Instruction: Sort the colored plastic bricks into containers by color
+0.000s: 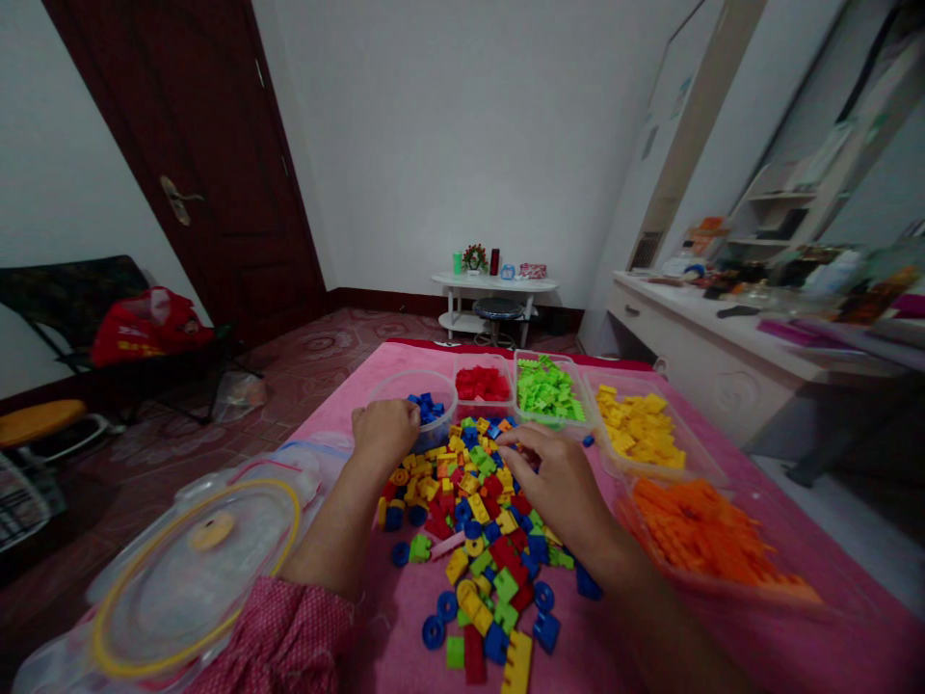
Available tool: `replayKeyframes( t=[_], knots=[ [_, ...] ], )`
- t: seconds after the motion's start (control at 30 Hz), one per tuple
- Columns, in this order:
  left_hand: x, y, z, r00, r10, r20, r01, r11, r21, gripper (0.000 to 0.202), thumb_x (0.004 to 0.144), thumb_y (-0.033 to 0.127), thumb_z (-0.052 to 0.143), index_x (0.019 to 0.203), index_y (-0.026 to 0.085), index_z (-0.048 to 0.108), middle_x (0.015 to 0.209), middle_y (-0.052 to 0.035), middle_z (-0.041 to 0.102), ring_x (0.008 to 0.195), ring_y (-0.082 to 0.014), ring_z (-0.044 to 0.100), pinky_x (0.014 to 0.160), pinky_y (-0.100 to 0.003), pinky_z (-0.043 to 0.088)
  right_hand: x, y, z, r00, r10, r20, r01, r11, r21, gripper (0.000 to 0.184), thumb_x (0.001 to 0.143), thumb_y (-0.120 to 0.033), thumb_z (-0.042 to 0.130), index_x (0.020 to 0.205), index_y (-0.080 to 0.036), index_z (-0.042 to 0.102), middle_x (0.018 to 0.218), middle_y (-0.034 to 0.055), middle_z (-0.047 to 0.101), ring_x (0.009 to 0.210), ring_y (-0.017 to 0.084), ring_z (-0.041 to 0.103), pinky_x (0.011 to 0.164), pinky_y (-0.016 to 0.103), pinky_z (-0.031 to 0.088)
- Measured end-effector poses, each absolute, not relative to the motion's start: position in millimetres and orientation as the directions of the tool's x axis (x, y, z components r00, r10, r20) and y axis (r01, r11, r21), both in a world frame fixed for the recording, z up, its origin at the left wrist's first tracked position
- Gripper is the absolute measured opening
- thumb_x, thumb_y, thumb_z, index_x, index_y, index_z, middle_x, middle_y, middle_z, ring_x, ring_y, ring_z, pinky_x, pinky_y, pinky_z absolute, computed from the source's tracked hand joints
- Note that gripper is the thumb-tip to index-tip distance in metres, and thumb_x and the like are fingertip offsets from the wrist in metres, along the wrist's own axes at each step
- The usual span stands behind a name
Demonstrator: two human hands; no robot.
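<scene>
Nearest me: lid with yellow ring (188,588) left of the pile, loose blocks spread on pink cloth (339,405). The mixed pile (473,506) sits between the 2 forearms: red, yellow, blue, green, some wheel-shaped.

Right hand (553,472) is at the pile's right edge, fingers curved, thumb apart, loosely open; I can't tell if a block is tucked under. Left hand (386,429) is curled in a loose fist at the round tub (437,440); contents of that fist hidden from me.

Handling, my call: pinch single blocks by the sides, work from the loose edges, release low inside the rim. I'd keep the left wrist off the tub wall; it looks light enough to tip.

Containers, 5: orange box (636,525) at right, heaped with long strips; beyond it, yellow box (704,453), yellow blocks; round tub, a few blue ones; farther, red box (483,410), red; green box (556,420), heaped green. 1 blue block (589,440) lies outside, near the yellow box.

Far back: stool (498,308), white table (440,280).
</scene>
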State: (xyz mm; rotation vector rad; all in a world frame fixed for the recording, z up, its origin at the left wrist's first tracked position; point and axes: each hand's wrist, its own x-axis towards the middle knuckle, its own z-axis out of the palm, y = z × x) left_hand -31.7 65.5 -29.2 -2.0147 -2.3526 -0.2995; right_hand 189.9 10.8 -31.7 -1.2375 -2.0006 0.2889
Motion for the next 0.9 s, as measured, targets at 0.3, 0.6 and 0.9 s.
replayKeyframes(
  t=[0.3, 0.6, 0.9],
  knots=[
    [-34.9, 74.4, -37.3, -0.199, 0.976, 0.092, 0.953, 0.171, 0.252, 0.047, 0.084, 0.045, 0.032, 0.091, 0.021, 0.072, 0.101, -0.0144, 0.07, 0.095, -0.0293, 0.063, 0.076, -0.035, 0.044, 186.6, 8.9, -35.4, -0.253, 0.847, 0.467, 0.682, 0.498, -0.535, 0.017, 0.084, -0.019, 0.051, 0.084, -0.023, 0.068, 0.08, 0.0009, 0.068, 0.073, 0.015, 0.061, 0.066, 0.024, 0.043],
    [-45.4, 84.6, -42.3, -0.165, 0.985, 0.052, 0.834, 0.111, 0.54, 0.056, 0.087, 0.047, 0.025, 0.081, 0.021, 0.075, 0.093, -0.0097, 0.072, 0.092, -0.0229, 0.064, 0.081, -0.03, 0.043, 182.2, 8.3, -38.9, -0.265, 0.846, 0.462, 0.686, 0.502, -0.526, 0.018, 0.083, -0.018, 0.052, 0.086, -0.023, 0.069, 0.086, 0.0001, 0.07, 0.079, 0.015, 0.063, 0.073, 0.025, 0.044],
    [-46.4, 81.3, -40.9, -0.237, 0.949, 0.207, 0.775, 0.056, 0.63, 0.051, 0.088, 0.046, 0.029, 0.096, 0.02, 0.071, 0.101, -0.0076, 0.07, 0.097, -0.0228, 0.061, 0.081, -0.031, 0.045, 180.8, 7.1, -40.0, -0.28, 0.847, 0.452, 0.696, 0.503, -0.512, 0.018, 0.083, -0.018, 0.052, 0.085, -0.024, 0.069, 0.086, -0.0006, 0.07, 0.079, 0.015, 0.063, 0.072, 0.024, 0.043]
  ],
)
